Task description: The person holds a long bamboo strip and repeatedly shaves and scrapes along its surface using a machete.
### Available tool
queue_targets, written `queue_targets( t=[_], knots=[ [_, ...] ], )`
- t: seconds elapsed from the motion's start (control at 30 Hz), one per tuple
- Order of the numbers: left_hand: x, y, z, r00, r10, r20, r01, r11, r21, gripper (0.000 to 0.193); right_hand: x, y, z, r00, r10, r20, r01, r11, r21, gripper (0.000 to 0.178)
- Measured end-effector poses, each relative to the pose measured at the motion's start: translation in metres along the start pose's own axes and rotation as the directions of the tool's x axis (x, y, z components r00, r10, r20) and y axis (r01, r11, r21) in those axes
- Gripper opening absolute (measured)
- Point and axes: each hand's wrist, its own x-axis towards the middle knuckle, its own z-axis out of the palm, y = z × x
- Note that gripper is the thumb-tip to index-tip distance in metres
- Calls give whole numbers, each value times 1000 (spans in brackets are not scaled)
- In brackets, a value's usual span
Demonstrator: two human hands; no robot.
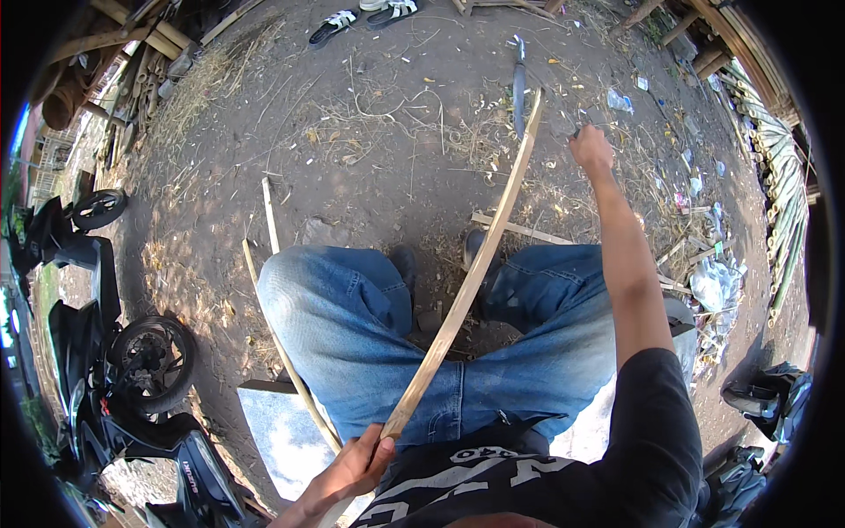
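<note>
My left hand [363, 464] is closed round the near end of a long, pale bamboo strip [466, 295]. The strip slants up and away to the right, passing between my knees, with its far end raised in front of me. My right arm reaches far forward; my right hand [592, 148] is a fist just right of that far end. A small dark bit pokes out at the fist, but what it grips is hard to make out. Beyond the strip's tip, a long, narrow, knife-like thing [518, 88] lies on the ground.
Thin strips [290, 352] lean beside my left leg, and another strip [528, 231] lies beyond my right foot. Parked motorcycles [132, 361] stand at left. Sandals [333, 28] lie at the far side, plastic litter [717, 283] and bundled poles [783, 176] at right.
</note>
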Motion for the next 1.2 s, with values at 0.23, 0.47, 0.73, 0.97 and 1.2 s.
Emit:
queue_targets(
  t=[0.23,0.47,0.73,0.97,1.2],
  knots=[
    [-1,-25,-5,954,292,-67,-294,956,-17,32,72,208,74,821,475,316,-538,462,705,10],
    [56,14,-7,925,298,-237,-361,884,-296,44,-5,15,-24,789,118,603,-563,-254,787,13],
    [135,110,-13,882,391,-263,-470,751,-464,41,-90,-78,-124,956,-32,292,-293,-1,956,18],
    [173,167,-19,695,616,-371,-719,581,-381,35,-106,-88,-155,941,-96,-326,322,553,768,26],
    [231,186,-51,802,565,-195,-540,545,-641,42,-110,-92,-144,850,-330,-410,514,688,512,23]
  ],
)
